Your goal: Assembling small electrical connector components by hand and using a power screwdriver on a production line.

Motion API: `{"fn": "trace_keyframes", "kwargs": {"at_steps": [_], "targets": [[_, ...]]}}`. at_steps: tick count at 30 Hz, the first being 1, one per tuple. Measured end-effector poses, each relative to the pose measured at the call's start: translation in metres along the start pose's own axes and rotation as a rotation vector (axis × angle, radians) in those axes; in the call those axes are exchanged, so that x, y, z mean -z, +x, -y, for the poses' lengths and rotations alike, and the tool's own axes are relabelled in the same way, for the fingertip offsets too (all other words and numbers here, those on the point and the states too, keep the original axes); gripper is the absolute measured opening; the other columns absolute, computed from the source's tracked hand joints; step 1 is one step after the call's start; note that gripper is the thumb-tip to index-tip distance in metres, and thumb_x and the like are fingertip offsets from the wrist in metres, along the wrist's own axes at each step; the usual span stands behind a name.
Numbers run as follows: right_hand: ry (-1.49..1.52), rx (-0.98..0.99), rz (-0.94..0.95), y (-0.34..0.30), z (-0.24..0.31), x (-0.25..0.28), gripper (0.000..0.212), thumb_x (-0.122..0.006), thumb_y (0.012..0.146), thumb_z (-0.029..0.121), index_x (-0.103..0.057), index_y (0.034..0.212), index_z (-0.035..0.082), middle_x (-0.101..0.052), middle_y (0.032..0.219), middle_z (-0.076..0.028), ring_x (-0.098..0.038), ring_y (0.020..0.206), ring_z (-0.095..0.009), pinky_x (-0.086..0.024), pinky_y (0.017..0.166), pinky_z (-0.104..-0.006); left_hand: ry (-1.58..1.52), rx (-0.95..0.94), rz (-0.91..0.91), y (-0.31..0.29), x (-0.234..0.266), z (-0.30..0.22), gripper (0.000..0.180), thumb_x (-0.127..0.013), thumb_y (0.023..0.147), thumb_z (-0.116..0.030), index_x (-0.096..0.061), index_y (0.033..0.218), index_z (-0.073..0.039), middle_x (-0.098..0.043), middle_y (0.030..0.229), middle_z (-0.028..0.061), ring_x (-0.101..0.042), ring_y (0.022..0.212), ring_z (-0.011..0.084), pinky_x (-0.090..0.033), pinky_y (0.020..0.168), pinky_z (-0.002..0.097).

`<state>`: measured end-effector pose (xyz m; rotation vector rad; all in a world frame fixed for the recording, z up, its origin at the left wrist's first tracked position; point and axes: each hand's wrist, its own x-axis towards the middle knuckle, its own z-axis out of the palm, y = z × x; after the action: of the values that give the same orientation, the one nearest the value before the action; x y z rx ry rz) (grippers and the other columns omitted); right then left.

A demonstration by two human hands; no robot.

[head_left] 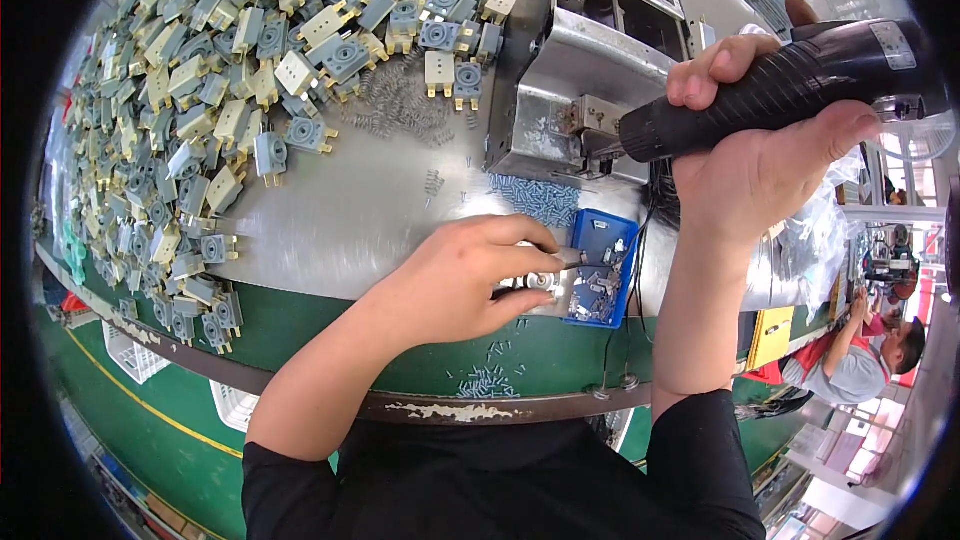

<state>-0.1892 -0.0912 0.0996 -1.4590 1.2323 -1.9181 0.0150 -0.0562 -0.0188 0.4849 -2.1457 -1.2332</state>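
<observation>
My right hand is wrapped round a black electric screwdriver. Its nose points left, toward a small metal block on the front of a metal box-shaped machine; whether the bit touches it I cannot tell. Lower down, my left hand pinches a small pale part with a round boss between thumb and fingers, mostly covered by the hand. Beside those fingertips lies a blue tray with small metal pieces. A patch of small bluish screws spreads just behind the hand.
A large heap of grey and cream plug-like parts covers the left and back of the metal tabletop. Loose springs lie beside it. More screws sit near the front edge. Black cables run past the tray. At right, another person sits.
</observation>
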Motion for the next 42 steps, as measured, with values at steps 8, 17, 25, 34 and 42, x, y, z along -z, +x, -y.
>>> {"fn": "trace_keyframes", "kwargs": {"at_steps": [8, 17, 25, 34, 42], "targets": [[-0.03, 0.014, 0.004, -0.006, -0.001, 0.001, 0.112, -0.044, 0.081, 0.093, -0.041, 0.146, 0.002, -0.056, 0.078, -0.007, -0.054, 0.062, -0.019, -0.048, 0.063, -0.0377, 0.004, -0.013, -0.017, -0.001, -0.002, 0.0, 0.033, -0.085, 0.077, -0.008, -0.076, 0.108, -0.005, -0.073, 0.113, 0.0125, -0.073, 0.099, 0.0323, -0.059, 0.084, 0.0404], [0.042, -0.1, 0.119, -0.008, 0.001, 0.016, 0.116, -0.043, 0.08, 0.096, -0.039, 0.15, 0.004, -0.054, 0.078, -0.006, -0.052, 0.061, -0.018, -0.044, 0.06, -0.0365, 0.005, -0.024, -0.017, 0.006, 0.001, -0.002, 0.033, -0.086, 0.077, -0.009, -0.077, 0.108, -0.005, -0.072, 0.112, 0.0125, -0.072, 0.098, 0.032, -0.059, 0.083, 0.0398], [0.421, -0.244, 0.124, -0.012, 0.02, 0.053, 0.103, -0.046, 0.09, 0.086, -0.033, 0.148, 0.002, -0.056, 0.075, -0.012, -0.057, 0.056, -0.023, -0.05, 0.056, -0.0369, 0.043, 0.009, -0.011, 0.006, 0.003, -0.008, 0.03, -0.086, 0.077, -0.009, -0.077, 0.106, -0.005, -0.071, 0.111, 0.0112, -0.072, 0.099, 0.0286, -0.059, 0.082, 0.0379], [0.036, -0.366, 0.113, -0.008, 0.024, 0.089, 0.103, -0.056, 0.085, 0.085, -0.034, 0.145, 0.004, -0.057, 0.074, -0.011, -0.059, 0.061, -0.024, -0.052, 0.062, -0.0386, 0.029, 0.03, 0.055, 0.018, 0.008, -0.008, 0.036, -0.088, 0.075, -0.012, -0.076, 0.109, -0.007, -0.07, 0.114, 0.0106, -0.071, 0.107, 0.0314, -0.058, 0.089, 0.0414], [0.09, -0.204, 0.169, -0.009, -0.002, 0.105, 0.106, -0.066, 0.082, 0.082, -0.035, 0.15, 0.006, -0.061, 0.076, -0.008, -0.062, 0.063, -0.024, -0.052, 0.067, -0.041, -0.004, 0.09, 0.109, 0.023, 0.011, -0.001, 0.029, -0.084, 0.082, -0.017, -0.076, 0.109, -0.012, -0.069, 0.115, 0.003, -0.071, 0.112, 0.0233, -0.059, 0.091, 0.0408]]}}
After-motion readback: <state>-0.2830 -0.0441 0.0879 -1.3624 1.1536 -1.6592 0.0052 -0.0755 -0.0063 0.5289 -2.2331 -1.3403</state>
